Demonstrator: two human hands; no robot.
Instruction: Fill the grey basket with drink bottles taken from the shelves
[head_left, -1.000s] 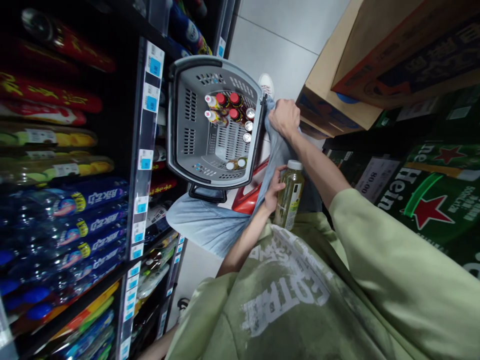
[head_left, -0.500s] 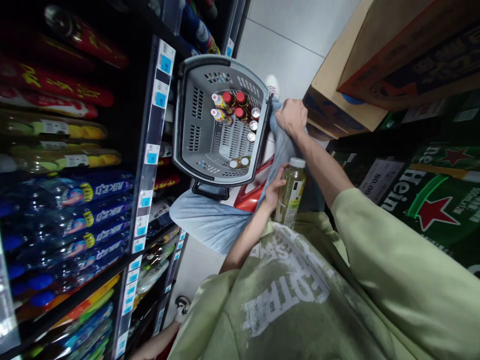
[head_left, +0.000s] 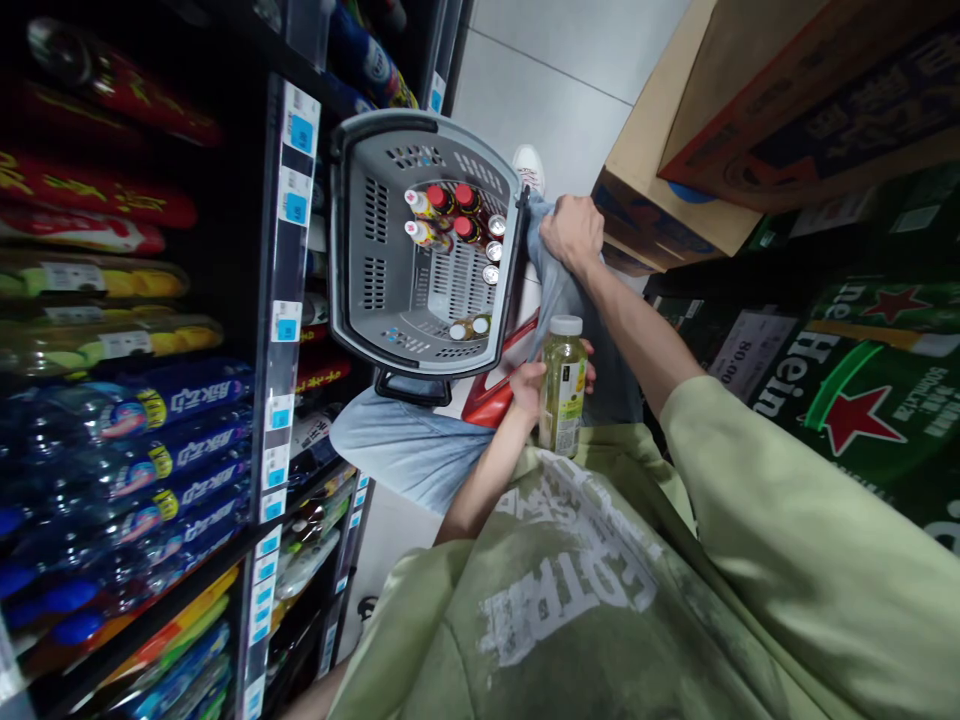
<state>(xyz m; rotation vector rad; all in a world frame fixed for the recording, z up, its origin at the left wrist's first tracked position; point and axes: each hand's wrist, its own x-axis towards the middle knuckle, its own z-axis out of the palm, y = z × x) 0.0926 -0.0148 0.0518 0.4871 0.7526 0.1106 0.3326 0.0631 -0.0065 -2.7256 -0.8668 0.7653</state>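
Note:
My left hand (head_left: 529, 392) is wrapped around a drink bottle (head_left: 564, 392) with a white cap, a printed label and yellow-green contents. Fingertips show past the bottle's far side, and it stands nearly upright close to my shirt. My right hand (head_left: 574, 235) is closed over the bunched denim of my trouser leg (head_left: 546, 245) at the knee. In front of me, between my knees and the shelf, is a grey shopping basket (head_left: 365, 240). It holds red-capped bottles (head_left: 466, 228), white-capped bottles (head_left: 426, 235), several cans (head_left: 493, 252) and small bottles (head_left: 470, 327) lying near the closest wall.
Shelves of blue-labelled bottles (head_left: 180, 393) and red cans (head_left: 97, 190) line the left, edged with price tags (head_left: 286, 322). Cardboard boxes (head_left: 652, 180) and green beer cases (head_left: 862, 400) stand on the right. A red object (head_left: 487, 398) lies below the basket's edge.
My left hand has turned the bottle more upright and moved it slightly left, its fingers now reaching round behind it. My right hand stays at the knee. The view has shifted a little.

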